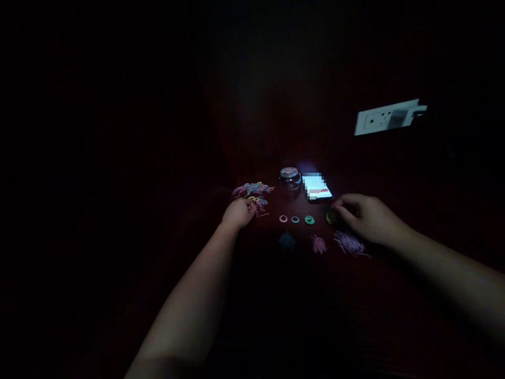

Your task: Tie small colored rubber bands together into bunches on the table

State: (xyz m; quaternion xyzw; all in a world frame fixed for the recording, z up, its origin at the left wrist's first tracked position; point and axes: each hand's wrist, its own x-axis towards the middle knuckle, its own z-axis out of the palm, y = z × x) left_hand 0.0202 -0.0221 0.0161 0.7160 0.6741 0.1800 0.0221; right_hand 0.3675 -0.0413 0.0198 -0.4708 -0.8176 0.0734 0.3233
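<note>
Yellow ring (330,217) lies on the dark desk (276,273), touched by the right hand's (365,216) fingertips. Left hand (239,212) is curled at the edge of a mixed band pile (253,192); whether it grips any, I cannot tell.

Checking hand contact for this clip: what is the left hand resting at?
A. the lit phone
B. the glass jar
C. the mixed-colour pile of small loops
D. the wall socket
C: the left hand sits closed at the near edge of the mixed-colour pile of small loops, while the glass jar and lit phone lie further right, apart from it.
</note>
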